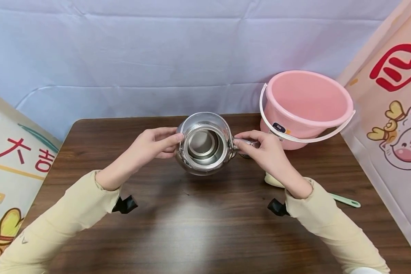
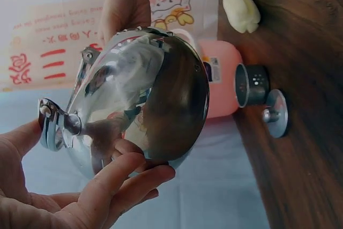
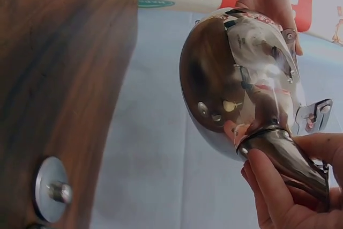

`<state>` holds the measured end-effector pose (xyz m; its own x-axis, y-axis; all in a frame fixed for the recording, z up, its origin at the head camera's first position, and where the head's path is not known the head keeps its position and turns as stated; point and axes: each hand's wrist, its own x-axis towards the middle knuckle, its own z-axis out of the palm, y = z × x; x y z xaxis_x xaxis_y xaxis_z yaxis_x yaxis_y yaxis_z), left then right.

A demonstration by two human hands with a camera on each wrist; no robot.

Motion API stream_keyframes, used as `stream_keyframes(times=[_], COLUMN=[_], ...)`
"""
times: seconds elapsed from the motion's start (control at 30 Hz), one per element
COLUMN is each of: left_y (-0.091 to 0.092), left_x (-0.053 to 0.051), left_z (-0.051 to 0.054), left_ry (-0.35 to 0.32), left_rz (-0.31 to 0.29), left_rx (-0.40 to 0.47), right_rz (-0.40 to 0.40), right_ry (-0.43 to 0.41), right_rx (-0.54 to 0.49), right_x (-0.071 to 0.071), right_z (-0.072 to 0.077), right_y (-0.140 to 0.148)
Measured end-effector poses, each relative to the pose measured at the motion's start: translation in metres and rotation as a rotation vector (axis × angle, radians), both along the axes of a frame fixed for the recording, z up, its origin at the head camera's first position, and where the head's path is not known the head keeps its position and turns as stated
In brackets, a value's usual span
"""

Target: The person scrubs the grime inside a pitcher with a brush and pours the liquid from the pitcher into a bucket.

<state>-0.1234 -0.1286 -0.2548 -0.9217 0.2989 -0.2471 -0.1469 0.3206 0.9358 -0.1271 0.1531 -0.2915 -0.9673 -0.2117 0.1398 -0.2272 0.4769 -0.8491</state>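
A shiny steel teapot (image 1: 203, 140) is held in the air over the middle of the table, its lidless mouth facing the head camera. My left hand (image 1: 150, 145) grips its left side, thumb near a handle bracket (image 2: 51, 113) and fingers along the round body. On the other side, my right hand (image 1: 263, 152) holds the spout (image 3: 284, 156) between thumb and fingers. The teapot's lid (image 2: 276, 113) and a perforated strainer cup (image 2: 252, 85) rest on the table in the left wrist view; the right hand mostly hides them from the head view.
A pink bucket (image 1: 308, 95) with a white handle stands at the back right of the brown table (image 1: 191, 228). Partly behind the right forearm lies a brush with a cream head (image 1: 273, 180) and green handle (image 1: 346, 200). Pale cloth (image 1: 140, 57) hangs behind the table.
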Motion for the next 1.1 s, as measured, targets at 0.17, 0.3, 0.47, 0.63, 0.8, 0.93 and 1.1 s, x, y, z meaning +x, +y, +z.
stream_keyframes(times=[0.17, 0.3, 0.47, 0.63, 0.8, 0.93, 1.1], left_y=[-0.005, -0.008, -0.01, -0.012, -0.013, -0.015, -0.017], left_x=[0.001, 0.0, 0.0, 0.0, 0.001, 0.001, 0.002], left_z=[-0.01, -0.019, -0.03, -0.04, -0.048, -0.055, -0.064], left_ry=[-0.041, -0.061, -0.078, -0.105, -0.127, -0.148, -0.17], left_rz=[0.005, 0.0, 0.007, 0.006, 0.006, 0.005, 0.002], left_rx=[0.024, 0.021, 0.017, 0.017, 0.016, 0.031, 0.022], right_rz=[0.033, 0.037, 0.044, 0.063, 0.064, 0.068, 0.083], right_ry=[-0.083, -0.131, -0.152, -0.162, -0.168, -0.176, -0.187], right_rx=[-0.087, -0.123, -0.124, -0.131, -0.11, -0.087, -0.058], right_x=[0.0, 0.001, 0.001, 0.0, 0.002, 0.003, 0.004], right_z=[-0.012, -0.02, -0.029, -0.04, -0.048, -0.053, -0.062], right_y=[-0.007, -0.01, -0.013, -0.016, -0.019, -0.02, -0.02])
